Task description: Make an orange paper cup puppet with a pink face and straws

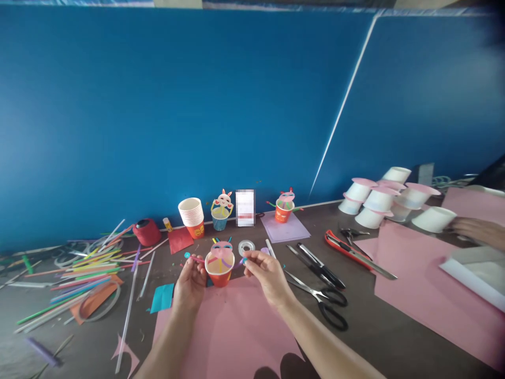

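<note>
An orange paper cup (pixel 220 273) with a pink paper face (pixel 221 249) and straw antennae stands between my hands, at the far edge of a pink sheet (pixel 236 326). My left hand (pixel 190 281) is closed, its fingertips at the pink straw arm (pixel 198 259) on the cup's left side. From the right, my right hand (pixel 268 276) pinches a small blue piece (pixel 244 260) at the end of the purple straw arm (pixel 239 263). A turquoise dot (pixel 187 255) lies beyond my left hand. Behind the cup is a clear tape roll (pixel 246 247).
Colourful straws (pixel 87 273) spread across the left. Stacked cups (pixel 191 213), a blue cup figure (pixel 220 216), a phone (pixel 245 208) and an orange cup figure (pixel 283 210) stand behind. Scissors (pixel 319 295) and a red cutter (pixel 347 250) lie right, near white cups (pixel 379 200) and another person's hand (pixel 477 229).
</note>
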Tool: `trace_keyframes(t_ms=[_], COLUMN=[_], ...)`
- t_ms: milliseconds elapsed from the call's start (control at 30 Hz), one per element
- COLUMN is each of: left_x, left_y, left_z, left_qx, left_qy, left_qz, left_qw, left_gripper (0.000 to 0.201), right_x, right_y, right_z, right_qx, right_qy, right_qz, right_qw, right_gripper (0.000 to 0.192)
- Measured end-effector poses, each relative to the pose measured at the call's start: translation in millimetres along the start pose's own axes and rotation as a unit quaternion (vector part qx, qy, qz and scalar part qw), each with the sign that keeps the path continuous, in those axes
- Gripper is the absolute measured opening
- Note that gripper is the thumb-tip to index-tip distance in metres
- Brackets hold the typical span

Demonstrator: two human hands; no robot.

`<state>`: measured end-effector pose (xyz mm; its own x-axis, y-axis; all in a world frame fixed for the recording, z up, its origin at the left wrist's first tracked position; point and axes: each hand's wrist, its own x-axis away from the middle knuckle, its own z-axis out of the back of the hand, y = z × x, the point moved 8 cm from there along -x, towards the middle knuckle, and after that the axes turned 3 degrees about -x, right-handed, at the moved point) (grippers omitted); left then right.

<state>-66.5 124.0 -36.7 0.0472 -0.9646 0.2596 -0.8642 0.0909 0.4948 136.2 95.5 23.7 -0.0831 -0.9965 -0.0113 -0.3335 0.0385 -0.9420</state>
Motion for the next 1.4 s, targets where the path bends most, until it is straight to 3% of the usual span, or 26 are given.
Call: trace_keyframes(t_ms=[300, 600, 967, 1167, 1400], left_x=[-1, 3, 5, 10, 9], left_y=[-1, 0, 1, 3, 3], left_z=[1.1, -4.1, -13.3, -20.1, -18.0], left_qx=[-0.007, -0.023, -0.084, -0.132, -0.145], left_qy=[-0.005, -0.009, -0.063, -0.076, -0.077], left_qz=[0.005, 0.000, -0.044, -0.066, -0.076], left_qw=[1.000, 1.000, 0.994, 0.986, 0.983], left_gripper=[0.020, 0.019, 0.004, 0.013, 0.014], right_x=[-4, -3, -8, -7, -6], right_y=[0, 1, -5, -13, -10], right_z=[3, 3, 13, 12, 9], right_qx=[0.024, 0.063, 0.149, 0.152, 0.132], right_qy=[0.024, 0.015, 0.040, 0.028, 0.013], right_qz=[0.018, 0.034, 0.094, 0.141, 0.145], right_qw=[0.999, 0.997, 0.984, 0.978, 0.981], right_gripper=[0.029, 0.020, 0.012, 0.010, 0.016])
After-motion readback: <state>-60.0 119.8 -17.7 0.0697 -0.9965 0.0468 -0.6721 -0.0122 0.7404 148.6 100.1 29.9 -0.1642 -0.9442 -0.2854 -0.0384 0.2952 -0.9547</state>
